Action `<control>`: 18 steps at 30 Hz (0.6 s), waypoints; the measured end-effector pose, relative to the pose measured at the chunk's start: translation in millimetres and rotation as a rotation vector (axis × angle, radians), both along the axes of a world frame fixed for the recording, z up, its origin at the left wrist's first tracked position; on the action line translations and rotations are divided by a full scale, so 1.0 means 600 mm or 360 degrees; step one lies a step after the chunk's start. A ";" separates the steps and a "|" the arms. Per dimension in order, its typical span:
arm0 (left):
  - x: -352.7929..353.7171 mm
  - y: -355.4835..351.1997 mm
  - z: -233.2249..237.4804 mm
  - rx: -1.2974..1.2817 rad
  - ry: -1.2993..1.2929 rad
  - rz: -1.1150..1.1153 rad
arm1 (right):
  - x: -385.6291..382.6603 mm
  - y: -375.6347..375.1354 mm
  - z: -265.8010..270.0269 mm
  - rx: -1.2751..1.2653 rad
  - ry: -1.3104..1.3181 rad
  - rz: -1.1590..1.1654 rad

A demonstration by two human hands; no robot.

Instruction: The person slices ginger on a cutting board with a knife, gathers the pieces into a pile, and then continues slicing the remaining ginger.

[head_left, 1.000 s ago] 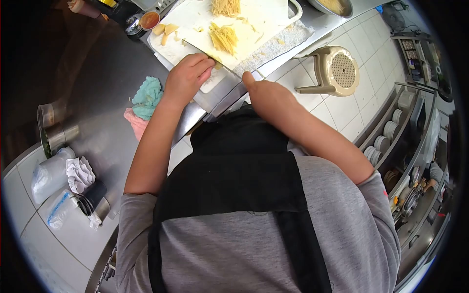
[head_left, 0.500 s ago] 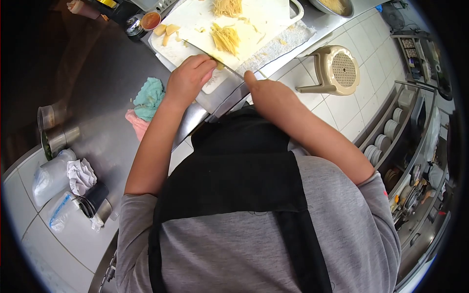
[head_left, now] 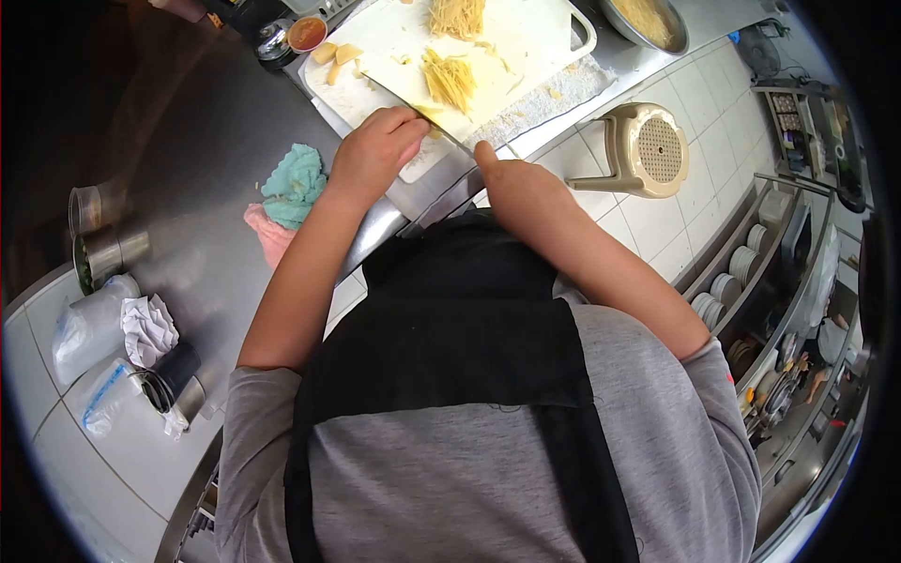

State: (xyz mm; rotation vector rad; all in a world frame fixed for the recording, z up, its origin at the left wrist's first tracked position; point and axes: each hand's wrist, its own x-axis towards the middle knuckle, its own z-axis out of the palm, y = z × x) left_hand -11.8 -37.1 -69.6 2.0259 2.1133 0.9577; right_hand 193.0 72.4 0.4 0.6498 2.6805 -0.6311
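Note:
My right hand [head_left: 521, 183] is closed round the handle of a knife [head_left: 455, 141]. The blade slants up and left across a white cutting board [head_left: 526, 56]. My left hand [head_left: 380, 150] has its fingers curled on the near side of the blade, over a pale yellow piece that looks like potato [head_left: 435, 134], mostly hidden by the fingers. Beyond the blade lies a pile of thin-cut yellow strips [head_left: 449, 83], with a second heap of strips [head_left: 457, 17] farther back. Several potato chunks [head_left: 345, 54] rest at the board's left corner.
A metal bowl of strips [head_left: 683, 38] stands at the back right, near a cup of red sauce [head_left: 307, 35] at the back left. Green cloth [head_left: 296, 183] and pink cloth [head_left: 267, 233] lie on the steel counter. A beige stool [head_left: 648, 150] stands on the floor to the right.
The whole view has shifted slightly, with the board now a little lower and to the right. Both hands keep nearly the same hold; the knife shows little movement against the board.

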 end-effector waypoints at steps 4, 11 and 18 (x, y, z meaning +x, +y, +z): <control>-0.001 -0.004 0.000 -0.0031 -0.0020 -0.0008 | 0.001 -0.009 0.015 0.0014 -0.0016 -0.0042; 0.002 -0.003 0.001 -0.0058 -0.0022 0.0005 | 0.010 -0.007 0.022 -0.0004 -0.0023 -0.0037; 0.003 -0.003 0.003 -0.0008 -0.0024 -0.0001 | 0.006 -0.006 0.022 0.0014 0.0064 -0.0034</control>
